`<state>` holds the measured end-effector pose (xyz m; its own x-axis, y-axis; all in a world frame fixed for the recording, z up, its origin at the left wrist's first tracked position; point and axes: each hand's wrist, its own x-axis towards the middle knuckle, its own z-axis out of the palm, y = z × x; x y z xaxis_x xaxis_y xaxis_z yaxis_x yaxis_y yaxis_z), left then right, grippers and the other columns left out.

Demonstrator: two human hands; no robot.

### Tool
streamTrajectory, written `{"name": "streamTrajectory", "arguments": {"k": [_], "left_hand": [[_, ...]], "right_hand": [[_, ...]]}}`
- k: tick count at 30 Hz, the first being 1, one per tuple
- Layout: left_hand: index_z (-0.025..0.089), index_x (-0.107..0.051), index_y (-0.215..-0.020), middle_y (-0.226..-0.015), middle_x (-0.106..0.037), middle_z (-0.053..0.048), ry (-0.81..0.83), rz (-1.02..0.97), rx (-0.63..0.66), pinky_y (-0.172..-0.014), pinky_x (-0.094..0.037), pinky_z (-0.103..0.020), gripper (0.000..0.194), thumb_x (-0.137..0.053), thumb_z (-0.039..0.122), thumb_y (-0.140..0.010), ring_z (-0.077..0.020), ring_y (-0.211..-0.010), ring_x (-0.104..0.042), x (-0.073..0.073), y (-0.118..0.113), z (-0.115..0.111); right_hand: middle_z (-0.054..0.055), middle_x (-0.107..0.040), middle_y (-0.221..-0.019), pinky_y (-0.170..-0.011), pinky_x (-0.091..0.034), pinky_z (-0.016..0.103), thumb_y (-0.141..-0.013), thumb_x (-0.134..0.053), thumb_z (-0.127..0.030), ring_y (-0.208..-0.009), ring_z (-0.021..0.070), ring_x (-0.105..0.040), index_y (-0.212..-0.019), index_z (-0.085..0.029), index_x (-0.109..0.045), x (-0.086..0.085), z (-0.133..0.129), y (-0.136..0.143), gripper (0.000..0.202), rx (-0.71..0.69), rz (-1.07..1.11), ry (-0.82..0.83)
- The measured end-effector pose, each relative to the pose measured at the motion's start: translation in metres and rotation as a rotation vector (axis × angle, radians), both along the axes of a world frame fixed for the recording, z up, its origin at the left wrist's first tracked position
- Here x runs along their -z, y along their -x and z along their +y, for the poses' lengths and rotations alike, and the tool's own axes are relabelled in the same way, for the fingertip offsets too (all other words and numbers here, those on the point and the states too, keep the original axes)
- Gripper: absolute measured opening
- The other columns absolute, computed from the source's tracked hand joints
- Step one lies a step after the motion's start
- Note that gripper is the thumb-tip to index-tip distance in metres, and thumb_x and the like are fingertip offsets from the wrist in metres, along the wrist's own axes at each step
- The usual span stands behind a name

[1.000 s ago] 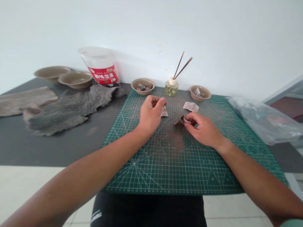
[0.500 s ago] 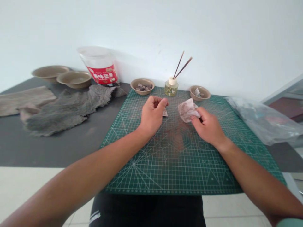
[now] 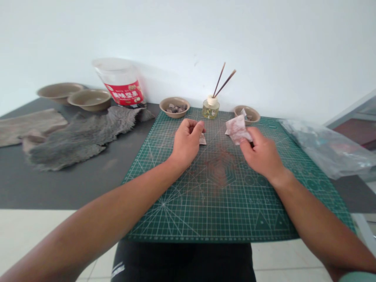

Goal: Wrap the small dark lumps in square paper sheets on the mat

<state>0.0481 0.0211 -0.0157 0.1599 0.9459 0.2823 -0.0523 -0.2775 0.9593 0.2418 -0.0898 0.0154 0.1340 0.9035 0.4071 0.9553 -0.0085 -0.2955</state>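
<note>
A plain white wall (image 3: 264, 39) closes off the far side, and pale floor tiles (image 3: 35, 237) show at the near edge; between them stands a dark grey table (image 3: 88, 188), its middle and right covered by a green cutting mat (image 3: 229, 219) with white grid lines; reddish-brown smudges (image 3: 221, 172) mark the mat's centre. At right a clear plastic bag (image 3: 329, 149) lies crumpled across the mat's edge; at left a ragged grey cloth (image 3: 79, 137) lies on the table, a smoother tan cloth (image 3: 35, 123) beyond its left end.

A clear tub (image 3: 117, 78) with a red label stands at far left near the wall; left of it sit two brown bowls (image 3: 89, 102); at the mat's far left, another bowl (image 3: 174, 115) holds dark chunks (image 3: 176, 108); at far right, a smaller bowl (image 3: 255, 120) holds a few pale and grey bits (image 3: 249, 117); between these stands a glass bottle (image 3: 210, 108) of yellowish contents with two sticks (image 3: 225, 82) leaning right.

The right hand (image 3: 261, 152) has thumb and fingers clamped on a stained pale square (image 3: 236, 129), held tilted just near of the smaller bowl; the left hand (image 3: 189, 139) has its fingers curled, thumb close, whether gripping anything I cannot tell; a small pale scrap (image 3: 202, 140) shows just right of it.
</note>
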Motion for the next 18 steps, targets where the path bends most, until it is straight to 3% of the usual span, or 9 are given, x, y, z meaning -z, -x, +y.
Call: {"name": "streamTrajectory", "arguments": {"k": [2,5,9,12,15,18], "left_hand": [[0.020,-0.054,-0.081,-0.074,-0.061,0.001,0.012,-0.001,-0.019,-0.056,-0.043,-0.022,0.023,-0.057,0.040,-0.093,-0.0105,-0.061,-0.054,0.000,0.000,0.002],[0.021,-0.051,-0.080,-0.072,-0.059,0.001,0.007,0.065,-0.047,-0.057,-0.043,-0.023,0.023,-0.053,0.039,-0.094,-0.0119,-0.062,-0.054,-0.001,0.001,0.006],[0.021,-0.056,-0.083,-0.078,-0.064,-0.001,-0.137,0.475,0.004,-0.068,-0.045,-0.028,0.016,-0.053,0.034,-0.093,-0.0171,-0.074,-0.059,-0.003,0.009,0.013],[0.023,-0.061,-0.096,-0.088,-0.068,-0.005,-0.280,0.771,0.061,-0.076,-0.046,-0.033,0.015,-0.047,0.025,-0.093,-0.0226,-0.084,-0.062,-0.005,0.019,0.019],[0.023,-0.063,-0.101,-0.100,-0.068,-0.008,-0.403,0.928,0.076,-0.083,-0.047,-0.035,0.026,-0.040,0.017,-0.090,-0.0256,-0.094,-0.063,-0.006,0.028,0.025],[0.022,-0.063,-0.104,-0.100,-0.066,-0.010,-0.431,1.061,0.096,-0.085,-0.047,-0.038,0.026,-0.040,0.022,-0.092,-0.0277,-0.095,-0.063,-0.008,0.033,0.027]], "right_hand": [[0.012,-0.073,-0.104,-0.070,-0.045,0.038,-0.093,-0.049,-0.034,-0.082,0.0310,-0.066,-0.129,-0.022,-0.055,-0.004,0.004,-0.014,0.039,0.096,0.051,-0.085],[0.016,-0.070,-0.117,-0.081,-0.049,0.042,-0.092,-0.049,-0.032,-0.098,0.0341,-0.066,-0.138,-0.019,-0.048,-0.006,0.013,-0.042,0.047,0.183,0.121,-0.112],[0.020,-0.068,-0.122,-0.087,-0.050,0.046,-0.091,-0.049,-0.033,-0.103,0.0358,-0.066,-0.143,-0.014,-0.043,0.002,0.025,-0.075,0.056,0.299,0.142,-0.083],[0.021,-0.064,-0.130,-0.091,-0.049,0.049,-0.089,-0.052,-0.032,-0.110,0.0380,-0.064,-0.146,-0.013,-0.041,0.009,0.030,-0.087,0.061,0.298,0.115,-0.033],[0.021,-0.063,-0.132,-0.093,-0.048,0.048,-0.090,-0.050,-0.030,-0.113,0.0374,-0.062,-0.145,-0.013,-0.044,0.010,0.031,-0.089,0.058,0.295,0.092,-0.072],[0.017,-0.068,-0.124,-0.090,-0.049,0.045,-0.091,-0.047,-0.030,-0.108,0.0352,-0.064,-0.137,-0.017,-0.053,0.007,0.031,-0.088,0.049,0.301,0.081,-0.132]]}}
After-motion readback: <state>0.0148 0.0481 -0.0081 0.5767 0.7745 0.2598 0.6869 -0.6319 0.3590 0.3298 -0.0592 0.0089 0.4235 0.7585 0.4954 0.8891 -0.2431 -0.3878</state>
